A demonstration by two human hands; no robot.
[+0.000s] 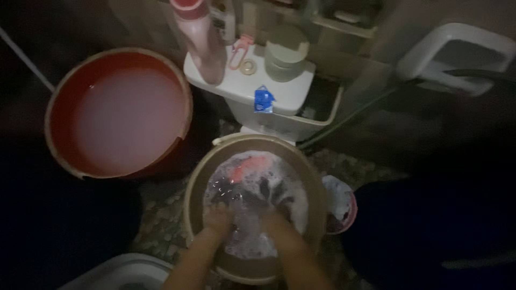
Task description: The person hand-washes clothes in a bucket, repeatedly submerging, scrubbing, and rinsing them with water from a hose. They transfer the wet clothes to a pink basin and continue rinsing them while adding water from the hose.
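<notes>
The head camera looks down in dim light at a round tan plastic basin (198,182) on a speckled stone floor (156,220), filled with foamy water and a heap of wet dark and pink laundry (252,185). Both forearms reach in from the bottom edge. The left hand (219,220) is plunged into the suds at the near left of the heap, the right hand (273,219) at the near right; the cloth lies against and just beyond both. Foam hides the fingers, so how far either hand is open, or whether it grips cloth, cannot be told. A large red plastic tub of cloudy water (115,115) stands to the upper left, and a white toilet cistern (285,94) bearing a pink bottle (204,45) stands behind the basin.
</notes>
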